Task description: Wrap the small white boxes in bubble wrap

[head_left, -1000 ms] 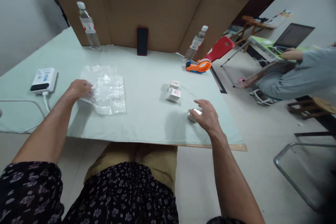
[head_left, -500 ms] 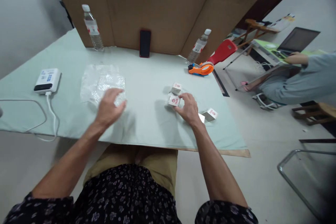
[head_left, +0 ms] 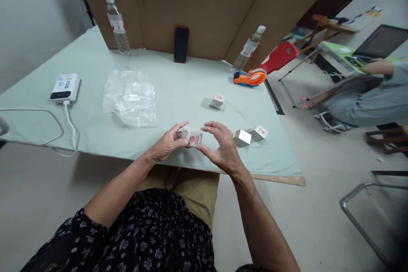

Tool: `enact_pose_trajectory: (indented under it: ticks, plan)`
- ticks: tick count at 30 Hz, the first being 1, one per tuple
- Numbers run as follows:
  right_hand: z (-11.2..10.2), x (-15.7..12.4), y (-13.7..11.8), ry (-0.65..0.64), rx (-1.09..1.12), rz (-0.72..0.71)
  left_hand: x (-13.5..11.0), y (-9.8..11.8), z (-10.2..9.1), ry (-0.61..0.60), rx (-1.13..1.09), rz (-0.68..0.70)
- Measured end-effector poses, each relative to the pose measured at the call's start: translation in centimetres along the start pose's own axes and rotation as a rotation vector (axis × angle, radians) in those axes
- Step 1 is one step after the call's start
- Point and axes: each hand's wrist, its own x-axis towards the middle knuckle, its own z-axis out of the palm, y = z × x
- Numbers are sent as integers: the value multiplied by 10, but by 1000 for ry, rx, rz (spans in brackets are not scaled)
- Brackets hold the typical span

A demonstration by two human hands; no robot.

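Item: one small clear-wrapped box (head_left: 195, 139), near the front edge of the counter (head_left: 180, 95). Left hand (head_left: 168, 144): fingers pinched its left end. Right hand (head_left: 225, 149): fingers stood parted at its right end, contact unclear. Likely handling: light, stiff, crushable, wrapping slippery; opposite ends offered the best hold.

Both your arms reach over the near edge of the table (head_left: 178, 93). Your left arm (head_left: 123, 189) slants in to the right, and your right arm (head_left: 264, 216) slants in to the left. Your left hand (head_left: 168, 143) pinches with its thumb and fingers. Your right hand (head_left: 223, 148) faces it, curved like a big C, thumb nearer to you.
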Motion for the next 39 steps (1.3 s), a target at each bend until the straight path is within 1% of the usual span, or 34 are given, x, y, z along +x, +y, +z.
enact_pose_trajectory:
  ticks: [3,5,7,8,10,12,14,16,19,20,22,26,28,30,32,33,35,37,39]
  plan:
    - [2,3,-2,-15,-52,-42,-5,-1,4,-9,23,-38]
    - [7,6,-3,11,-73,-50,-6,-1,6,-7,58,-65]
    - [12,8,-3,46,-62,-24,-5,0,6,-4,112,-68]
    - [14,10,-3,64,-38,10,-3,1,5,-8,141,-55]
    - [16,16,-2,95,48,122,4,2,1,-35,211,-17]
    - [15,24,1,117,148,253,13,4,-4,-90,299,19]
    - [14,34,5,118,211,344,23,4,-10,-147,381,53]
    - [14,44,9,94,231,378,32,5,-14,-183,409,86]
    - [17,61,14,71,231,376,38,4,-17,-182,327,125]
    - [18,67,17,78,226,369,40,3,-16,-160,287,130]
    - [21,82,25,94,217,358,43,1,-14,-79,216,128]
    - [24,107,47,97,203,383,54,-3,-9,153,109,91]
    - [21,110,55,112,191,410,61,-4,-7,259,77,67]
    - [17,102,53,179,179,424,66,-6,-4,360,65,66]
    - [13,84,42,256,148,441,69,-7,-2,444,71,88]
    - [13,73,34,268,117,459,70,-8,-1,472,79,101]
    - [19,52,15,200,40,512,70,-9,2,507,100,131]
    - [31,36,-1,119,-52,525,70,-11,6,530,125,158]
    - [44,28,-7,75,-137,520,71,-10,10,548,147,169]
